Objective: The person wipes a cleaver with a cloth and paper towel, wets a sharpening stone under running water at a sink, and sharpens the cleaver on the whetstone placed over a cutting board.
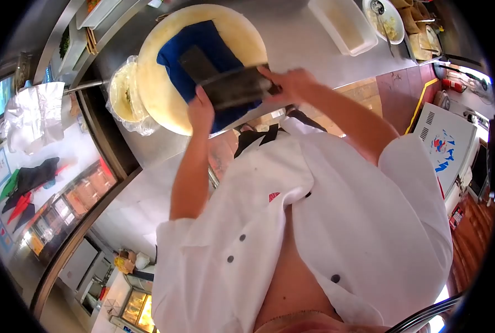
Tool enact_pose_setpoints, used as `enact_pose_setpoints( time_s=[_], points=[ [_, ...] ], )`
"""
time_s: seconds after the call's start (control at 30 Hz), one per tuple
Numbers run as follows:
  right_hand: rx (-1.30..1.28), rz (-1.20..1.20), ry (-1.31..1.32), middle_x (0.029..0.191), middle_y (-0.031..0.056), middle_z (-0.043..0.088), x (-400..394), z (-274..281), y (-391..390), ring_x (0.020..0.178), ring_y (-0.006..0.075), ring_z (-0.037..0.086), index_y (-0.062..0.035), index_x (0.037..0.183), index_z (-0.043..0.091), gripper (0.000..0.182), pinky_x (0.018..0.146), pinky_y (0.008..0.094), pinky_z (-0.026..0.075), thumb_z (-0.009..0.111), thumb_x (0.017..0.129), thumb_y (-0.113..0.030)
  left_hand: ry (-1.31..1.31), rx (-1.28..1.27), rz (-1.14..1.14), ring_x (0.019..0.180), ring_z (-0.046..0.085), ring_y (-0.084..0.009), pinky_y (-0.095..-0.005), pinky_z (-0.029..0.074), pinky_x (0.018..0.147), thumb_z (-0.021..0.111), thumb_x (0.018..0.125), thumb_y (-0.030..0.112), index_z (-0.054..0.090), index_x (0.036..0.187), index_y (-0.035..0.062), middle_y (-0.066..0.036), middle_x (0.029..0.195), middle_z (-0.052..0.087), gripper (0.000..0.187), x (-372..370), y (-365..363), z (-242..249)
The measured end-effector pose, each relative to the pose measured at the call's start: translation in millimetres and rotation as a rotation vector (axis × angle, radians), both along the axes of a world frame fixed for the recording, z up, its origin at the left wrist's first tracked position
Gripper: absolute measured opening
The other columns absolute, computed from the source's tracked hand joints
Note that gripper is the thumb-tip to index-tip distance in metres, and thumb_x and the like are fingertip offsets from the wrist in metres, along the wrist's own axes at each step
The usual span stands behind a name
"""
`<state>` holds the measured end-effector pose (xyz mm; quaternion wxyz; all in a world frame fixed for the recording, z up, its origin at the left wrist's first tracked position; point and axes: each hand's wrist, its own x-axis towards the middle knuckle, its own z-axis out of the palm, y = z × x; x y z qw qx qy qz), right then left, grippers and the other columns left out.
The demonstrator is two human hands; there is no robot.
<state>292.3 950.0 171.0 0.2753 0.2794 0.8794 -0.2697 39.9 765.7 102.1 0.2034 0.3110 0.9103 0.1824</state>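
head view: grips broad dark blade (233, 89) at one end with left hand (202, 109) and at the other with right hand (295, 86), both closed on it. held over blue cloth (175, 46) and just beside or overlapping dark rectangular block (197, 63), above round board (244, 28) on metal counter (292, 41). cannot tell whether touching block.

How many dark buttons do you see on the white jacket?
4: one button at the end of the jacket's opening nearest the hands, two buttons close together on the wearer's left, one button on the right. Folds may hide more.
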Motion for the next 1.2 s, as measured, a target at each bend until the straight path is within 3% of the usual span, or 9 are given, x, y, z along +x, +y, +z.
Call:
enact_pose_setpoints(
  time_s=[0.13,0.37,0.53,0.6,0.67,0.73,0.8,0.97,1.2],
  points=[
    [0.225,-0.008,0.169,0.098,0.0109,0.076,-64,-7,45,0.090,0.0328,0.074,-0.0382,0.163,0.027,0.095,0.079,0.0438,0.059,0.064,0.085,-0.077,-0.017,0.066,0.033,0.098,0.068,-0.0508,-0.0557,0.053,0.089,0.022,0.109,0.058,0.075,0.098,-0.0060,-0.030,0.097,0.073,0.084,-66,53,-2],
    [-0.037,0.101,0.115,0.091,0.0152,0.074,8,8,-2,0.085,0.0363,0.073,-0.0359,0.163,0.030,0.090,0.082,0.0466,0.057,0.064,0.087,-0.071,-0.188,0.070,0.066,0.113,0.063,-0.0522,-0.0524,0.049,0.101,0.020,0.108,0.060,0.073,0.109,-0.0059,-0.034,0.110,0.070,0.085,38,-47,11],
    [0.038,0.098,0.189,0.099,0.0129,0.076,-33,-1,28,0.090,0.0357,0.074,-0.0367,0.163,0.029,0.091,0.083,0.0459,0.057,0.065,0.087,-0.071,-0.124,-0.004,0.141,0.111,0.063,-0.0519,-0.0535,0.049,0.099,0.018,0.107,0.063,0.072,0.114,-0.0054,-0.033,0.111,0.070,0.087,-13,0,13],
    [0.168,0.065,0.179,0.099,0.0032,0.078,-73,-11,48,0.087,0.0320,0.073,-0.0408,0.162,0.028,0.093,0.081,0.0410,0.057,0.070,0.085,-0.069,-0.144,-0.017,0.144,0.109,0.065,-0.0511,-0.0530,0.049,0.097,0.022,0.107,0.063,0.072,0.111,-0.0080,-0.033,0.107,0.071,0.087,-54,29,15],
    [0.126,0.075,0.259,0.100,0.0027,0.078,-79,-20,56,0.090,0.0317,0.073,-0.0419,0.162,0.028,0.093,0.083,0.0414,0.057,0.070,0.084,-0.071,-0.226,0.105,0.260,0.099,0.069,-0.0468,-0.0479,0.051,0.087,0.035,0.107,0.064,0.071,0.104,-0.0140,-0.034,0.098,0.071,0.086,-68,29,1],
    [0.066,0.092,0.281,0.103,0.0026,0.078,-74,-22,59,0.093,0.0310,0.073,-0.0426,0.162,0.028,0.093,0.085,0.0414,0.057,0.070,0.084,-0.070,-0.184,0.141,0.332,0.098,0.069,-0.0445,-0.0475,0.051,0.088,0.038,0.107,0.061,0.072,0.104,-0.0120,-0.033,0.098,0.072,0.081,-39,10,1],
    [-0.014,0.171,0.207,0.106,0.0017,0.077,-43,-19,32,0.094,0.0297,0.073,-0.0422,0.163,0.028,0.093,0.087,0.0398,0.056,0.071,0.084,-0.067,-0.258,0.052,0.340,0.115,0.065,-0.0463,-0.0454,0.049,0.099,0.032,0.108,0.060,0.070,0.114,-0.0101,-0.031,0.114,0.071,0.080,7,-22,25],
    [-0.035,0.240,0.114,0.100,0.0016,0.077,-29,18,8,0.093,0.0301,0.073,-0.0405,0.164,0.026,0.096,0.083,0.0399,0.056,0.070,0.084,-0.070,-0.287,0.162,0.281,0.116,0.065,-0.0467,-0.0467,0.049,0.099,0.031,0.108,0.061,0.070,0.115,-0.0102,-0.031,0.115,0.071,0.081,33,-63,20],
    [0.023,0.184,0.251,0.106,0.0046,0.078,-122,7,67,0.096,0.0311,0.073,-0.0395,0.163,0.027,0.101,0.084,0.0397,0.054,0.074,0.079,-0.072,-0.364,0.175,0.473,0.096,0.070,-0.0387,-0.0443,0.052,0.089,0.036,0.106,0.064,0.071,0.107,-0.0120,-0.029,0.100,0.073,0.084,-66,-3,0]
  ],
)
